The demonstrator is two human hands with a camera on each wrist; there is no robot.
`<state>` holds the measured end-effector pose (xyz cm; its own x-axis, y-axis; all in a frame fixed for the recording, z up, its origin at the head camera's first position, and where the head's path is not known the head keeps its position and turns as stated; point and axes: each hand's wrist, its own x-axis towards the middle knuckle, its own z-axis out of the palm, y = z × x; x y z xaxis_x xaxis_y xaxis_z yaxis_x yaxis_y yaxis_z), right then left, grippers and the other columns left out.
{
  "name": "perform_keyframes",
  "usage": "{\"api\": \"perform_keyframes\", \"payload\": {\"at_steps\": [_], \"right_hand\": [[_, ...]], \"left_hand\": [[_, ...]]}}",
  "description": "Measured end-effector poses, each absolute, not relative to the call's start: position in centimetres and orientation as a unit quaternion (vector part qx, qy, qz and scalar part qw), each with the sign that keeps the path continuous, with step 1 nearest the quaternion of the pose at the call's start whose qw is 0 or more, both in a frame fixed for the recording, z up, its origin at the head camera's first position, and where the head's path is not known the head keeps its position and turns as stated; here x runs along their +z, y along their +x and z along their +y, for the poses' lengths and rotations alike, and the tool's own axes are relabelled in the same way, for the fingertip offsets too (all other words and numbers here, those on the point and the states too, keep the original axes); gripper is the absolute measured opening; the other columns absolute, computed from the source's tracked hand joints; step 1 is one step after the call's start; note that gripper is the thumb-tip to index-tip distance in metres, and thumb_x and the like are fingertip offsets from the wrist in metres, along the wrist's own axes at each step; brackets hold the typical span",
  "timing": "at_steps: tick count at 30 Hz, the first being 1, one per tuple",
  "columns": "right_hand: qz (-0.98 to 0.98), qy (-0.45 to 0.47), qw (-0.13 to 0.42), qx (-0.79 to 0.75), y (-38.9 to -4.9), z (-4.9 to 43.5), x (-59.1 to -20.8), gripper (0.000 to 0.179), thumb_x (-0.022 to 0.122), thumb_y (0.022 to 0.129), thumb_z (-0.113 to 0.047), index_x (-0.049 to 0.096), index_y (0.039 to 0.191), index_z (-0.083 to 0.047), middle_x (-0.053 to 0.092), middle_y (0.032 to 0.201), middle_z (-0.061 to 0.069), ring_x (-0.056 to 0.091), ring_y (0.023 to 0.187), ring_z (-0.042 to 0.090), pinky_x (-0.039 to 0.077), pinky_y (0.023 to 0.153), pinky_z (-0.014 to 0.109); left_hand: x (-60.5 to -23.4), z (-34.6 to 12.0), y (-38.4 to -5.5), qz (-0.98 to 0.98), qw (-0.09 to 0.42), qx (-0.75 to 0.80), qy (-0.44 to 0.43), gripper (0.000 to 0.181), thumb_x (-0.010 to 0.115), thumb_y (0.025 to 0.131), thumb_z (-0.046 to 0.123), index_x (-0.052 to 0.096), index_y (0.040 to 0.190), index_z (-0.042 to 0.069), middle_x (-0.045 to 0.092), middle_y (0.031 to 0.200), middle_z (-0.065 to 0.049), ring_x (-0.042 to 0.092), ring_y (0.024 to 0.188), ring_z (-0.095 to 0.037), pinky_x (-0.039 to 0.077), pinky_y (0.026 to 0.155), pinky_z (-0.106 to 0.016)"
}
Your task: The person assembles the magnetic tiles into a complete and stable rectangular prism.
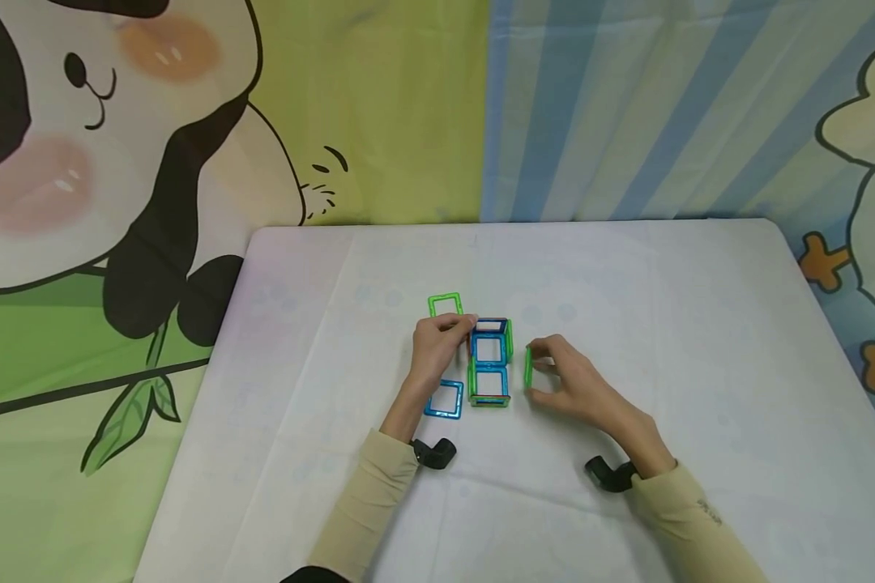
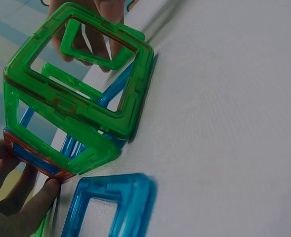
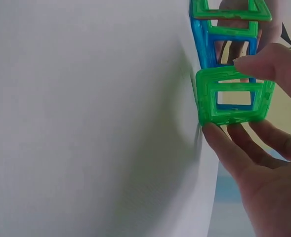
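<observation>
On the table stands a low structure of magnetic tiles [image 1: 490, 366], with blue square frames lying flat and green and red frames upright around them. My left hand [image 1: 433, 348] is at its far left side. In the left wrist view, the thumb and fingers pinch a red tile [image 2: 62, 174] by its edges, against the structure. To the right of the structure, my right hand [image 1: 576, 385] holds a green square tile [image 1: 528, 368] upright. The right wrist view shows that green tile [image 3: 204, 98] between thumb and fingertips, apart from the structure in the head view.
A loose blue square tile [image 1: 443, 415] lies left of the structure, beside my left wrist. Beyond my left hand lies a loose green tile [image 1: 446, 295]. The white table [image 1: 321, 324] ends at a patterned cloth backdrop [image 1: 394, 113].
</observation>
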<state>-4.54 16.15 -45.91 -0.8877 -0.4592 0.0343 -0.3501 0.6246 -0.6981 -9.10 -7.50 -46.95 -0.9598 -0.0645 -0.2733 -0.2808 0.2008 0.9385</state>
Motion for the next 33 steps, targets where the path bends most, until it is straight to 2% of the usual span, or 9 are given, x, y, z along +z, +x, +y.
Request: {"api": "perform_keyframes", "payload": {"at_steps": [8,14,19,33], "right_hand": [[0.899,-0.197,0.102,-0.379,-3.9,15.4,-46.0,0.062,0.08,0.076,-0.016,0.044,0.126,-0.006,0.057,0.126,0.013,0.063,0.116,0.026,0.049,0.098,0.044],[0.885,-0.21,0.094,-0.404,-3.6,15.1,-46.4,0.062,0.08,0.074,-0.01,0.044,0.125,-0.004,0.057,0.125,0.014,0.063,0.116,0.028,0.049,0.098,0.044],[0.872,-0.216,0.098,-0.428,-3.5,14.9,-46.5,0.062,0.08,0.074,-0.006,0.044,0.125,-0.003,0.056,0.126,0.015,0.061,0.118,0.029,0.05,0.098,0.037],[0.865,-0.232,0.089,-0.435,-3.4,14.5,-46.7,0.066,0.081,0.073,-0.004,0.043,0.127,-0.001,0.055,0.127,0.016,0.058,0.121,0.031,0.048,0.099,0.034]], "left_hand": [[-47.0,-7.6,-9.1,0.771,0.091,0.619,-0.119,0.027,0.069,0.088,0.041,0.077,0.101,0.019,0.072,0.1,0.001,0.061,0.096,-0.015,0.048,0.083,-0.03],[-47.1,-7.6,-9.1,0.773,0.091,0.616,-0.123,0.028,0.069,0.087,0.042,0.077,0.101,0.019,0.072,0.1,0.001,0.062,0.096,-0.015,0.049,0.085,-0.031],[-47.1,-7.5,-9.1,0.772,0.092,0.616,-0.122,0.027,0.069,0.088,0.041,0.077,0.1,0.019,0.072,0.1,0.001,0.06,0.097,-0.015,0.048,0.085,-0.031],[-47.0,-7.4,-9.2,0.771,0.093,0.619,-0.122,0.027,0.07,0.087,0.041,0.077,0.099,0.018,0.072,0.1,0.001,0.059,0.098,-0.015,0.046,0.084,-0.03]]}}
